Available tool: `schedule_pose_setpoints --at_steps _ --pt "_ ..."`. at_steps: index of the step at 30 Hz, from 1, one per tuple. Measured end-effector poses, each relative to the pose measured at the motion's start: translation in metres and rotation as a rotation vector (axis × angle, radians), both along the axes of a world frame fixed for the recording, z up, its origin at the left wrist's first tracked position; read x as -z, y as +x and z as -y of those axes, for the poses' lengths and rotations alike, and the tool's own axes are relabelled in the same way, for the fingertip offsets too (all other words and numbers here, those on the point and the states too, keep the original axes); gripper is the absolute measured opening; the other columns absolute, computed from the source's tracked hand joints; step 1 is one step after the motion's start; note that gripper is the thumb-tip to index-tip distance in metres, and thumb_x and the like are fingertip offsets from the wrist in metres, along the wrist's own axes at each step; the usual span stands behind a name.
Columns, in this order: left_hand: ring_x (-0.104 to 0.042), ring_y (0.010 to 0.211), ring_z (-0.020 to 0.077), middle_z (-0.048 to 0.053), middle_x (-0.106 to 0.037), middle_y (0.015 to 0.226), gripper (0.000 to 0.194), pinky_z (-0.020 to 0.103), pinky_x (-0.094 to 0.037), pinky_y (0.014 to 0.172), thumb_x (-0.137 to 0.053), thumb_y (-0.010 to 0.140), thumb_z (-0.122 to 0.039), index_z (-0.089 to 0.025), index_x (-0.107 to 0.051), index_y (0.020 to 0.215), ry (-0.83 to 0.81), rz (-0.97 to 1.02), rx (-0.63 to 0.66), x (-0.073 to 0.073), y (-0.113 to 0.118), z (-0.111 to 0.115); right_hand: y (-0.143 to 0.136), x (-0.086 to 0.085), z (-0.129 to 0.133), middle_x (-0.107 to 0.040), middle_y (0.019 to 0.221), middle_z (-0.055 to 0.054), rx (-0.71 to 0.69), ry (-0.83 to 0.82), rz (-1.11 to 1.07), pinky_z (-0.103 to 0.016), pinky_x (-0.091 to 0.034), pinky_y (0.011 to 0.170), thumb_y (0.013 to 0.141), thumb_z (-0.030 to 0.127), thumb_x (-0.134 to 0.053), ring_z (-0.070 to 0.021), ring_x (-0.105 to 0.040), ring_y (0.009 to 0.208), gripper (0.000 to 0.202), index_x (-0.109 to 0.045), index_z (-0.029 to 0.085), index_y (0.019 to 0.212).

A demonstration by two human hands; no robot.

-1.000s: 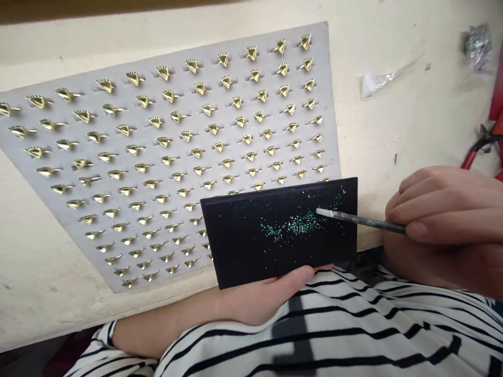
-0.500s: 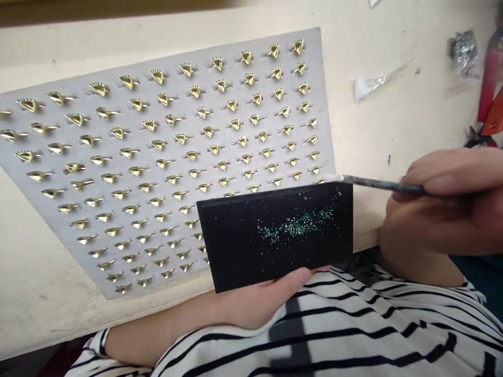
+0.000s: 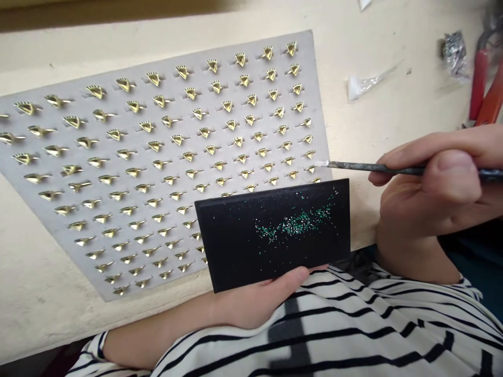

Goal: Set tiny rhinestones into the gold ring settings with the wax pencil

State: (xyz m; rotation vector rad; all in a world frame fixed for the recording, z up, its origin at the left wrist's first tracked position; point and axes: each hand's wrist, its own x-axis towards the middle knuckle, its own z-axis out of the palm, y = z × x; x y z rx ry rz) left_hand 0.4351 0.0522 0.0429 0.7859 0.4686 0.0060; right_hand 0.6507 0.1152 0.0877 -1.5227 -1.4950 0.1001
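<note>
My left hand [image 3: 275, 293] grips the lower edge of a black tray [image 3: 231, 251], thumb on top and the other fingers hidden beneath. Tiny green and clear rhinestones [image 3: 298, 224] lie scattered across its middle. Between the thumb and fingers of my right hand [image 3: 444, 173] is a thin dark stick with a whitish tip [image 3: 377, 167]. That tip is at the right edge of a grey foam board [image 3: 314, 68], close to one of the gold rings. Rows of gold rings with triangular tops [image 3: 240, 59] stand in the board, and the tray covers its lower right corner.
On the cream table [image 3: 377, 31], right of the board, lies a small clear plastic piece with a white end [image 3: 356, 88]. Farther right are a crumpled clear bag [image 3: 456, 55] and red-and-orange-handled pliers [image 3: 480, 86]. A brown ledge [image 3: 98, 13] runs along the back.
My right hand has moved the stick slightly up and left, from the tray's upper right corner to the rings at the board's edge. The left hand and tray stay nearly still.
</note>
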Motion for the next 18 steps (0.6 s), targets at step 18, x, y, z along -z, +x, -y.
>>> schedule_pose_setpoints --at_steps 18 --pt "-0.042 0.145 0.0182 -0.006 -0.047 0.155 0.053 0.033 -0.020 0.128 -0.029 0.102 -0.053 -0.031 -0.050 0.145 -0.011 0.006 0.005 0.0022 0.0001 0.0019 -0.0042 0.0042 0.0020 -0.055 0.055 0.002 0.032 0.045 0.016 -0.031 -0.038 0.046 0.087 0.024 -0.047 -0.0085 -0.054 0.054 0.029 -0.067 0.020 0.066"
